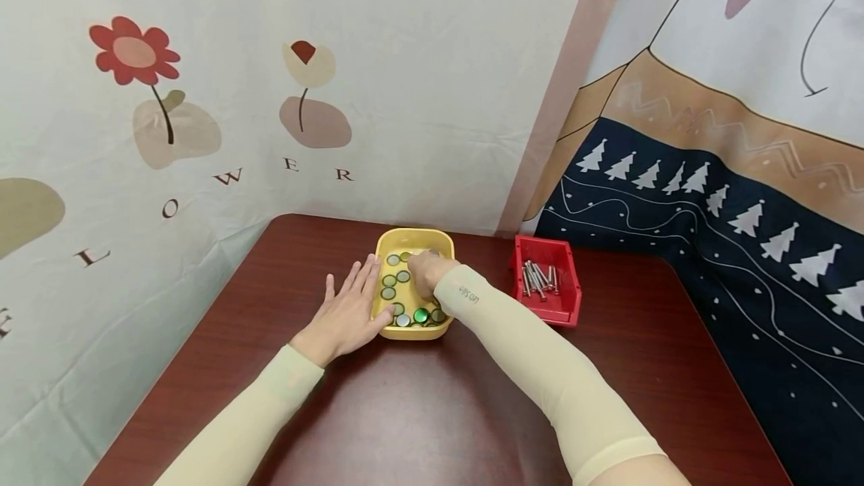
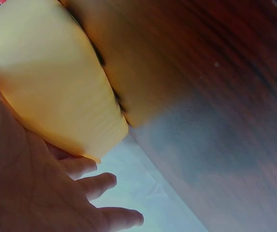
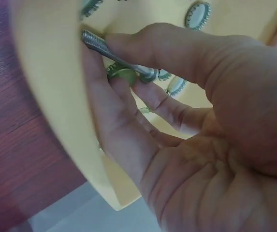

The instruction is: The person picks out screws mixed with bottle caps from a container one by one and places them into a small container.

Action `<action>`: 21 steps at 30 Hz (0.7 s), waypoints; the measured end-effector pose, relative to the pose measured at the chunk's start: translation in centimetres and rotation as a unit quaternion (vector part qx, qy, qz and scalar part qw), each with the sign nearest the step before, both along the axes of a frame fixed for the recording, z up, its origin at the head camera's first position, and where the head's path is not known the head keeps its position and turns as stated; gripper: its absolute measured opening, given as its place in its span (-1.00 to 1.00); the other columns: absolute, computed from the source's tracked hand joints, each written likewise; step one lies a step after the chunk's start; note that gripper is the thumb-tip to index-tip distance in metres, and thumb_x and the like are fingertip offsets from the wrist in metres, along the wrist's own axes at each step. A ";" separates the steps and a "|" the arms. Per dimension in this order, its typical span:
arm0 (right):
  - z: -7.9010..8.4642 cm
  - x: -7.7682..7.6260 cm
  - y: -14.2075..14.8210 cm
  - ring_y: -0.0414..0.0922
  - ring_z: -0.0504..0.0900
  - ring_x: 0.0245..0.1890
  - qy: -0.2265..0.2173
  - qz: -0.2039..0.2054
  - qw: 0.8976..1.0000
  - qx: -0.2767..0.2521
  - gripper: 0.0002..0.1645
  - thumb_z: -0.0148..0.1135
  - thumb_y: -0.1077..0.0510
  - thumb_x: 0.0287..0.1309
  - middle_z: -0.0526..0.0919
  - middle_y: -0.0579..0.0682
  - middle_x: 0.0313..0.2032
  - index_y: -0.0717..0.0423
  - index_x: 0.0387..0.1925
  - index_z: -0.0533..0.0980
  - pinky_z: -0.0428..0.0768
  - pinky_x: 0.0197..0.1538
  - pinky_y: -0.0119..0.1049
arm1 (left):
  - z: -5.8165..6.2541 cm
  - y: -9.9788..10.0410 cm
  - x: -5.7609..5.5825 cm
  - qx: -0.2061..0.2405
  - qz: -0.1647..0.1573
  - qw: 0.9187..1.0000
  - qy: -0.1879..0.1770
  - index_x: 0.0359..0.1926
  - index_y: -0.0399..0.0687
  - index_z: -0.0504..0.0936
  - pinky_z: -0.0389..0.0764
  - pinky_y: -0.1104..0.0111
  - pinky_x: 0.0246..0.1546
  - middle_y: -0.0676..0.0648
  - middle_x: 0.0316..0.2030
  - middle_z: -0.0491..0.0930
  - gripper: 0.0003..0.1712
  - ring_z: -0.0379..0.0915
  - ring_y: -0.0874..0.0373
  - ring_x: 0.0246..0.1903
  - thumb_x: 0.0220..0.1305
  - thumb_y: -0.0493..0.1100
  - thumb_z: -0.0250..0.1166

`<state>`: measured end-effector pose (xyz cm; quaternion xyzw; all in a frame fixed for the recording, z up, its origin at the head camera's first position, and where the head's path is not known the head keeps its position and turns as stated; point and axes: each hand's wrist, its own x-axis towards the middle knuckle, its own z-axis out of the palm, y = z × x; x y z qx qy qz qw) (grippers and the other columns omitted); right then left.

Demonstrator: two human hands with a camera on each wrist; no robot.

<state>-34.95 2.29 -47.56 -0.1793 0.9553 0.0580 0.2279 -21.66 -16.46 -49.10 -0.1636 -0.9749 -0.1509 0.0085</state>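
Observation:
A yellow bin (image 1: 413, 334) holds several bottle caps (image 1: 403, 276), most lying pale side up, with a shiny green cap (image 1: 421, 315) near its front. My left hand (image 1: 346, 321) rests against the bin's left side, fingers straight and spread, thumb over the front left rim. Inside the bin, at its right side, is my right hand (image 1: 430, 274). In the right wrist view it pinches a metal bolt (image 3: 99, 46) between thumb and index finger, the threaded end pointing toward the bin wall. A green bottle cap (image 3: 124, 75) shows just behind the bolt, among the fingertips.
To the right of the yellow bin stands a red bin (image 1: 565, 313) with several metal bolts (image 1: 536, 280) inside. Both bins are on a dark reddish wooden table (image 1: 405, 411). A printed curtain (image 1: 418, 96) hangs behind the table's far edge and along its right side.

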 end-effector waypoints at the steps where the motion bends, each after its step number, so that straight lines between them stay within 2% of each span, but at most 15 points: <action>1: 1.0 0.7 0.1 -0.04 0.62 -0.01 -0.001 -0.003 1.000 -0.006 -0.60 0.59 0.30 0.28 0.72 0.04 0.03 -0.05 0.07 0.67 0.82 -0.07 -0.14 | 0.0 0.0 0.0 0.000 0.000 1.000 0.000 0.93 -0.19 -0.08 -0.11 -0.67 0.72 -0.19 0.95 -0.16 0.11 -0.16 -0.34 0.92 0.75 0.33 0.10; 3: 3.4 2.5 0.2 -0.04 0.64 -0.06 -0.005 -0.004 1.000 -0.014 -0.62 0.57 0.34 0.27 0.72 0.06 0.01 0.01 0.04 0.66 0.82 -0.15 -0.17 | 0.1 0.0 0.0 -0.001 0.000 1.000 0.000 0.93 -0.19 -0.08 -0.10 -0.67 0.72 -0.18 0.95 -0.17 0.11 -0.16 -0.35 0.92 0.75 0.33 0.10; 5: 4.2 3.0 0.3 -0.06 0.64 -0.12 -0.009 -0.006 1.000 -0.019 -0.60 0.59 0.36 0.21 0.71 0.05 -0.01 0.02 0.00 0.65 0.80 -0.23 -0.19 | 0.1 0.0 0.0 -0.002 0.000 1.000 0.000 0.93 -0.19 -0.09 -0.09 -0.67 0.72 -0.18 0.95 -0.17 0.11 -0.16 -0.35 0.92 0.75 0.32 0.11; 8: 4.6 3.2 0.3 -0.10 0.63 -0.29 -0.025 -0.011 0.999 -0.024 -0.59 0.59 0.39 0.16 0.70 0.06 -0.07 0.02 -0.04 0.63 0.72 -0.38 -0.26 | 0.1 0.0 0.0 -0.002 0.001 1.000 0.000 0.93 -0.18 -0.09 -0.08 -0.67 0.72 -0.18 0.95 -0.16 0.11 -0.15 -0.35 0.92 0.75 0.32 0.11; 12: 4.5 2.9 0.4 -0.18 0.62 -0.60 -0.061 -0.027 0.997 -0.049 -0.68 0.49 0.43 0.20 0.75 0.12 -0.16 0.08 -0.10 0.63 0.62 -0.54 -0.34 | 0.1 0.0 0.0 -0.001 0.002 1.000 0.001 0.93 -0.17 -0.08 -0.07 -0.68 0.71 -0.18 0.95 -0.14 0.11 -0.13 -0.35 0.91 0.74 0.33 0.12; 14: 4.6 2.9 0.5 -0.17 0.64 -0.69 -0.073 -0.031 0.995 -0.068 -0.73 0.44 0.44 0.23 0.78 0.14 -0.18 0.10 -0.12 0.64 0.61 -0.59 -0.34 | 0.1 0.0 0.0 -0.001 0.003 1.000 0.002 0.93 -0.18 -0.08 -0.07 -0.68 0.71 -0.19 0.95 -0.14 0.12 -0.12 -0.35 0.91 0.74 0.33 0.13; 18: 4.9 3.1 1.2 -0.10 0.79 -0.61 -0.082 -0.026 0.990 -0.115 -0.75 0.41 0.45 0.29 0.83 0.15 -0.15 0.15 -0.07 0.68 0.71 -0.55 -0.32 | 0.1 0.0 -0.1 0.000 0.003 1.000 0.004 0.93 -0.18 -0.06 -0.06 -0.68 0.71 -0.21 0.94 -0.10 0.11 -0.11 -0.36 0.91 0.74 0.32 0.13; 21: 5.1 3.4 1.7 -0.01 0.92 -0.46 -0.086 -0.019 0.984 -0.156 -0.67 0.39 0.43 0.40 0.83 0.15 0.00 0.18 0.12 0.70 0.87 -0.38 -0.23 | 0.1 0.0 0.0 -0.001 0.002 1.000 0.005 0.93 -0.19 -0.06 -0.05 -0.68 0.70 -0.23 0.93 -0.07 0.11 -0.11 -0.36 0.91 0.75 0.32 0.13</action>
